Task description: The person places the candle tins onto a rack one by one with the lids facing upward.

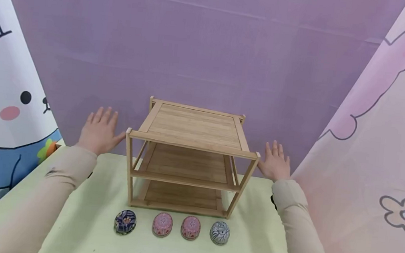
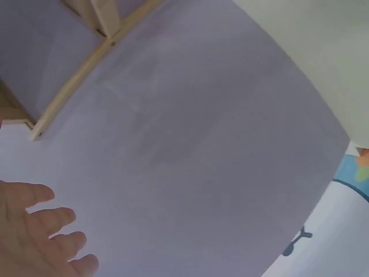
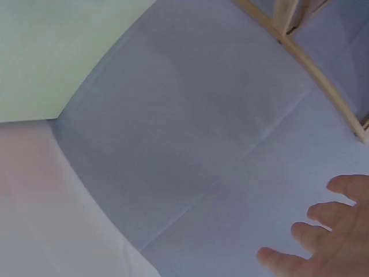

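A wooden rack (image 1: pixel 195 128) with three shelf boards stands on the pale green table, close to the purple backdrop. My left hand (image 1: pixel 100 131) is on the rack's left side, fingers spread and straight, its thumb near the front left post. On the other side my right hand (image 1: pixel 274 163) is held the same way beside the front right post. Nothing is in either palm. In the left wrist view the left hand (image 2: pixel 40 234) shows extended fingers below the rack's side post. The right wrist view has the right hand (image 3: pixel 328 231) with fingers stretched out too.
Along the rack's front lie a dark blue patterned tin (image 1: pixel 125 222), a pink tin (image 1: pixel 162 224), a second pink tin (image 1: pixel 191 227) and a grey-white patterned tin (image 1: pixel 220 233). Purple cloth (image 1: pixel 210 42) hangs behind; printed cartoon panels (image 1: pixel 11 85) flank both sides.
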A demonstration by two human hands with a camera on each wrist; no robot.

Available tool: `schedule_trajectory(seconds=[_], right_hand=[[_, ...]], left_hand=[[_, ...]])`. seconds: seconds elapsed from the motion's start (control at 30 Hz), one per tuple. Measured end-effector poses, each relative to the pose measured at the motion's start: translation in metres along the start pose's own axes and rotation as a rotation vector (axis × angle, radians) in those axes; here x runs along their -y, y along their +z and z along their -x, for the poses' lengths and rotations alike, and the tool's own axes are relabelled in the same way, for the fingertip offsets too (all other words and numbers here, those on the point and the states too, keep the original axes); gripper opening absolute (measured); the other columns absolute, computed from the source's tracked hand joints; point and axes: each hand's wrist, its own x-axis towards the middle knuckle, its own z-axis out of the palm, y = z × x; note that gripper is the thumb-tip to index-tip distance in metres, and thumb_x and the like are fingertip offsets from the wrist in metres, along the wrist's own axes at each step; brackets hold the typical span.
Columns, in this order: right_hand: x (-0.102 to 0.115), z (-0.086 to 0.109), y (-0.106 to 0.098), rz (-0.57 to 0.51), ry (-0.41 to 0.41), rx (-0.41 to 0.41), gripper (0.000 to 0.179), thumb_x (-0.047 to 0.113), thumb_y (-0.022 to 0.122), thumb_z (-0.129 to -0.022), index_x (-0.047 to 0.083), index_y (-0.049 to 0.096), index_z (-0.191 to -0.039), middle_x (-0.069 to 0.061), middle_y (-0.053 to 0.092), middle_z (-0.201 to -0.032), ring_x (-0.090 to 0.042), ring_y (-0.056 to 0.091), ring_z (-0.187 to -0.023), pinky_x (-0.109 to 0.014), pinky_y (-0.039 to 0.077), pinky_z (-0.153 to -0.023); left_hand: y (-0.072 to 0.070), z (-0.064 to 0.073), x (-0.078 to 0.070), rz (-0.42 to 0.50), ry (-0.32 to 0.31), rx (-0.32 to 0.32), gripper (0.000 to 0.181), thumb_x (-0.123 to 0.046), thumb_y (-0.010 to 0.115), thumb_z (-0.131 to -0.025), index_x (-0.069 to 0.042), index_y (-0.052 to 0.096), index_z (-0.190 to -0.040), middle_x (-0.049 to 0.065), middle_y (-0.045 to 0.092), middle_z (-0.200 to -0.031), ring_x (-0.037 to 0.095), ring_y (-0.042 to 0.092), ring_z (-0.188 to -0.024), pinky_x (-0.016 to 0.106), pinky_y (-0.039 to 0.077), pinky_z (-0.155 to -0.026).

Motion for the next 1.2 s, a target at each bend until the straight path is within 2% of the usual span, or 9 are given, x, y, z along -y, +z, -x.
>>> schedule_trajectory(seconds=[0.13, 0.27, 0.37, 0.57, 0.77, 0.93, 1.07, 1.2], right_hand=[[0.004, 0.003, -0.007, -0.080, -0.011, -0.036, 0.071, 0.046, 0.032, -0.094, 0.004, 0.007, -0.145, -0.021, -0.003, -0.151, -0.041, -0.001, -0.138, -0.061, 0.007, -0.108], [0.009, 0.008, -0.014, -0.213, -0.019, -0.091, 0.074, 0.054, 0.031, -0.092, 0.005, 0.014, -0.145, -0.019, 0.002, -0.151, -0.039, 0.002, -0.138, -0.062, 0.011, -0.107], [0.013, 0.012, -0.019, -0.259, -0.017, -0.121, 0.079, 0.061, 0.028, -0.090, 0.006, 0.017, -0.145, -0.018, 0.007, -0.151, -0.039, 0.007, -0.138, -0.064, 0.014, -0.105], [0.019, 0.019, -0.022, -0.321, -0.020, -0.174, 0.074, 0.057, 0.033, -0.091, 0.007, 0.023, -0.143, -0.016, 0.017, -0.150, -0.040, 0.019, -0.135, -0.060, 0.019, -0.106], [0.022, 0.028, -0.018, -0.489, -0.033, -0.254, 0.063, 0.051, 0.037, -0.092, 0.011, 0.032, -0.141, -0.010, 0.027, -0.148, -0.039, 0.029, -0.132, -0.054, 0.027, -0.106], [0.022, 0.035, -0.015, -0.617, -0.043, -0.332, 0.052, 0.041, 0.042, -0.094, 0.010, 0.041, -0.136, -0.010, 0.037, -0.143, -0.039, 0.042, -0.123, -0.049, 0.038, -0.101], [0.022, 0.040, -0.013, -0.719, -0.023, -0.346, 0.049, 0.041, 0.044, -0.093, 0.012, 0.047, -0.133, -0.010, 0.045, -0.137, -0.031, 0.048, -0.121, -0.045, 0.040, -0.100], [0.022, 0.045, -0.011, -0.857, -0.021, -0.295, 0.053, 0.047, 0.042, -0.093, 0.013, 0.047, -0.132, -0.007, 0.046, -0.137, -0.025, 0.043, -0.126, -0.043, 0.035, -0.105]], left_hand=[[-0.009, 0.006, -0.006, 0.055, -0.003, -0.075, 0.069, -0.047, 0.036, -0.093, 0.004, 0.027, -0.139, 0.028, 0.023, -0.143, 0.046, 0.013, -0.133, 0.057, 0.009, -0.110], [-0.019, 0.017, -0.013, 0.196, -0.036, -0.194, 0.056, -0.035, 0.045, -0.092, 0.004, 0.038, -0.132, 0.028, 0.037, -0.135, 0.045, 0.026, -0.127, 0.058, 0.022, -0.105], [-0.025, 0.025, -0.019, 0.295, -0.049, -0.274, 0.050, -0.030, 0.048, -0.091, 0.003, 0.044, -0.129, 0.026, 0.043, -0.131, 0.044, 0.033, -0.123, 0.059, 0.029, -0.099], [-0.030, 0.041, -0.027, 0.380, -0.022, -0.382, 0.044, -0.027, 0.048, -0.091, -0.001, 0.049, -0.126, 0.023, 0.048, -0.128, 0.042, 0.039, -0.119, 0.058, 0.032, -0.096], [-0.028, 0.061, -0.032, 0.480, -0.018, -0.439, 0.040, -0.025, 0.048, -0.091, -0.002, 0.052, -0.124, 0.022, 0.051, -0.125, 0.041, 0.044, -0.115, 0.058, 0.035, -0.093], [-0.020, 0.072, -0.035, 0.489, 0.015, -0.470, 0.037, -0.020, 0.051, -0.090, -0.002, 0.053, -0.122, 0.022, 0.054, -0.121, 0.041, 0.048, -0.110, 0.058, 0.038, -0.089], [-0.014, 0.081, -0.037, 0.486, 0.030, -0.441, 0.036, -0.020, 0.051, -0.090, -0.002, 0.054, -0.121, 0.021, 0.056, -0.119, 0.039, 0.054, -0.099, 0.055, 0.045, -0.079], [-0.006, 0.091, -0.040, 0.510, 0.032, -0.380, 0.034, -0.020, 0.051, -0.091, -0.001, 0.056, -0.118, 0.019, 0.058, -0.114, 0.037, 0.057, -0.096, 0.052, 0.051, -0.069]])
